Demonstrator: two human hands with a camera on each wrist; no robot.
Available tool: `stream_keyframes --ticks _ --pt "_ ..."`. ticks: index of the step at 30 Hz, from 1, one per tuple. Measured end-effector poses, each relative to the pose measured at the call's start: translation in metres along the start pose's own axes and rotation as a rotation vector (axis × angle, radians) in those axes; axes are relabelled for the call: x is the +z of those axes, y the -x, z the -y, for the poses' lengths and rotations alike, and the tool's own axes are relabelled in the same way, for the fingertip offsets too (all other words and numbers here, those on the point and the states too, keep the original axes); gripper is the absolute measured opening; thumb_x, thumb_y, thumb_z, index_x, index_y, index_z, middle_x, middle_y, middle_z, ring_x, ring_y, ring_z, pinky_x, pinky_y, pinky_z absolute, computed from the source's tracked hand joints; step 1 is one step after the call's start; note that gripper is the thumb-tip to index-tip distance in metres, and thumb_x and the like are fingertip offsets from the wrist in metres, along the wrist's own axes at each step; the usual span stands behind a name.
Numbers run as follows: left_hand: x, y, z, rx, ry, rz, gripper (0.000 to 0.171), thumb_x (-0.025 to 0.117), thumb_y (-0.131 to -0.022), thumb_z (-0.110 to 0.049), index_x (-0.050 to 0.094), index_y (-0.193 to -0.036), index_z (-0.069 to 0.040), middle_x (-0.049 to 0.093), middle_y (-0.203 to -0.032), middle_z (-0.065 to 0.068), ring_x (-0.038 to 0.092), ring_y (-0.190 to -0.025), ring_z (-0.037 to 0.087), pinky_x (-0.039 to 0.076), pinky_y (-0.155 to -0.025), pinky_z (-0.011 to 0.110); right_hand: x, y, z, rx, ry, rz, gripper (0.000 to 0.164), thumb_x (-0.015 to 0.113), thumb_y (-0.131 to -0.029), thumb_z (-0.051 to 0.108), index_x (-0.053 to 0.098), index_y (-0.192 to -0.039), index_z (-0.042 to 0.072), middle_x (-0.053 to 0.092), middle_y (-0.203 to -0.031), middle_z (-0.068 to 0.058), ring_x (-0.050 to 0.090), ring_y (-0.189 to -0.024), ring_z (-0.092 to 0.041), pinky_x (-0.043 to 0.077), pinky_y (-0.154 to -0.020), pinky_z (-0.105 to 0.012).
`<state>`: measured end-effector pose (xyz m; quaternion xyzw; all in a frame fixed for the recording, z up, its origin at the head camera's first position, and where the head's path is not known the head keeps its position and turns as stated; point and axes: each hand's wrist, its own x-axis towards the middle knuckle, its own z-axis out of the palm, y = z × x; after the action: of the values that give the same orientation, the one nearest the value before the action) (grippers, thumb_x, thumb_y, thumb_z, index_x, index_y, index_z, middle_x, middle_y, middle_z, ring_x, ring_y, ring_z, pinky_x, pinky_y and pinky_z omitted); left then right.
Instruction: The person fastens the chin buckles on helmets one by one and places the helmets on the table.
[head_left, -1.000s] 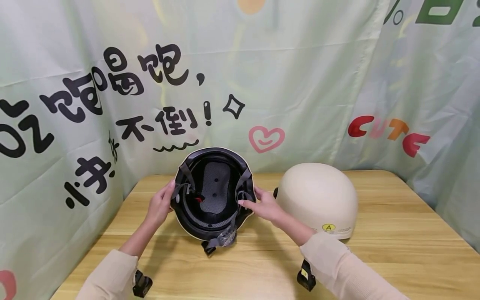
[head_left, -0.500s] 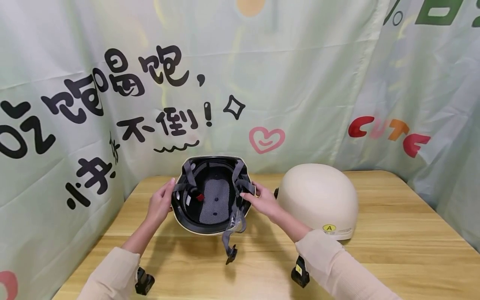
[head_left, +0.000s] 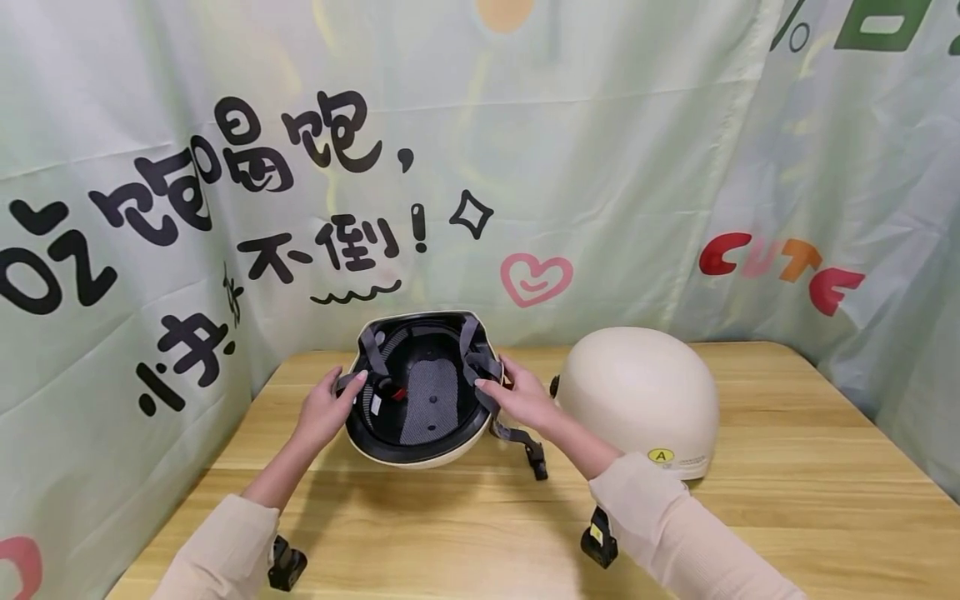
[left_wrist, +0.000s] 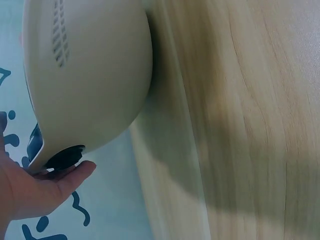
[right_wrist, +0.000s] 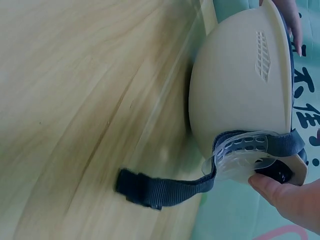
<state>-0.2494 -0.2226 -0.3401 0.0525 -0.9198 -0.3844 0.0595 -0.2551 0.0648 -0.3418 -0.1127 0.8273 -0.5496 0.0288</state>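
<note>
A cream helmet [head_left: 433, 408] is held between both hands, its black padded inside tipped up toward me. My left hand [head_left: 326, 410] grips the left rim, thumb over the edge; in the left wrist view its fingers [left_wrist: 80, 175] lie by a black round fitting [left_wrist: 65, 157] on the shell. At the right rim my right hand [head_left: 528, 400] pinches the edge beside the grey webbing. The chin strap [right_wrist: 190, 192] hangs outside the shell on that side, its black buckle [head_left: 536, 460] dangling at the end. A clear plastic chin piece [right_wrist: 242, 150] shows against the shell.
Dome up on the wooden table [head_left: 787, 467], a second cream helmet [head_left: 637, 392] with a yellow "A" sticker stands just right of my right forearm. A printed cloth curtain [head_left: 600, 167] hangs behind the table. Black wrist devices [head_left: 287, 565] hang under both sleeves.
The helmet has tilted back, its opening turning more upward. The strap and buckle have swung from the front to outside the right rim. My left thumb has come over the left rim.
</note>
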Motion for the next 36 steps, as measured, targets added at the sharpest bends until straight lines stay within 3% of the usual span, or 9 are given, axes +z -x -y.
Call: stream_keyframes --ticks 2,11,14,18,27,32,36 --pt "0.001 0.001 -0.001 0.013 -0.002 -0.009 0.07 0.043 -0.095 -0.042 0.026 -0.142 0.006 0.03 -0.144 0.031 0.029 -0.134 0.044 0.026 -0.111 0.051 -0.002 0.0 -0.001 -0.003 0.002 0.009 0.071 0.056 -0.09 0.027 0.022 -0.146 0.001 0.029 -0.149 -0.019 0.045 -0.126 -0.037 0.044 -0.1 -0.044" --pt "0.001 0.002 -0.002 0.058 -0.052 -0.038 0.069 0.046 -0.095 -0.037 0.027 -0.14 0.011 0.032 -0.142 0.033 0.032 -0.131 0.046 0.028 -0.109 0.052 -0.002 -0.002 -0.007 -0.064 0.013 0.021 0.08 0.065 -0.085 0.018 0.018 -0.147 -0.001 0.029 -0.149 -0.021 0.051 -0.12 -0.037 0.046 -0.097 -0.043" --pt "0.001 0.001 -0.005 0.101 -0.083 -0.07 0.07 0.049 -0.094 -0.036 0.027 -0.14 0.012 0.032 -0.141 0.034 0.031 -0.131 0.046 0.027 -0.109 0.052 0.001 -0.004 -0.008 -0.085 -0.001 0.02 0.085 0.068 -0.082 0.015 0.016 -0.147 -0.001 0.03 -0.148 -0.022 0.054 -0.116 -0.037 0.047 -0.096 -0.042" --pt "0.001 -0.002 -0.01 0.232 -0.168 -0.123 0.069 0.058 -0.089 -0.034 0.035 -0.137 0.011 0.034 -0.14 0.033 0.032 -0.13 0.047 0.029 -0.107 0.056 0.007 -0.006 -0.009 -0.099 -0.024 -0.025 0.086 0.069 -0.08 0.011 0.016 -0.147 -0.001 0.038 -0.142 -0.025 0.054 -0.116 -0.037 0.05 -0.092 -0.042" --pt "0.002 -0.011 -0.012 0.541 -0.323 -0.244 0.06 0.077 -0.075 -0.022 0.055 -0.124 0.005 0.042 -0.136 0.03 0.036 -0.129 0.046 0.036 -0.101 0.057 0.018 -0.011 -0.008 -0.053 0.056 -0.194 0.078 0.069 -0.079 0.021 0.029 -0.144 0.002 0.041 -0.142 -0.022 0.04 -0.13 -0.036 0.035 -0.106 -0.048" --pt "0.003 -0.016 -0.012 0.7 -0.403 -0.209 0.057 0.08 -0.07 -0.019 0.06 -0.119 0.004 0.048 -0.133 0.026 0.037 -0.129 0.044 0.036 -0.103 0.056 0.02 -0.013 -0.005 -0.042 0.038 -0.235 0.071 0.068 -0.081 0.019 0.034 -0.14 -0.001 0.05 -0.131 -0.025 0.049 -0.12 -0.037 0.041 -0.1 -0.047" --pt "0.005 -0.019 -0.013 0.779 -0.48 -0.14 0.057 0.08 -0.07 -0.019 0.06 -0.118 0.004 0.051 -0.13 0.026 0.039 -0.128 0.044 0.033 -0.105 0.055 0.02 -0.014 -0.003 -0.034 0.052 -0.266 0.067 0.068 -0.08 0.014 0.038 -0.137 -0.002 0.055 -0.124 -0.026 0.054 -0.114 -0.036 0.044 -0.097 -0.046"
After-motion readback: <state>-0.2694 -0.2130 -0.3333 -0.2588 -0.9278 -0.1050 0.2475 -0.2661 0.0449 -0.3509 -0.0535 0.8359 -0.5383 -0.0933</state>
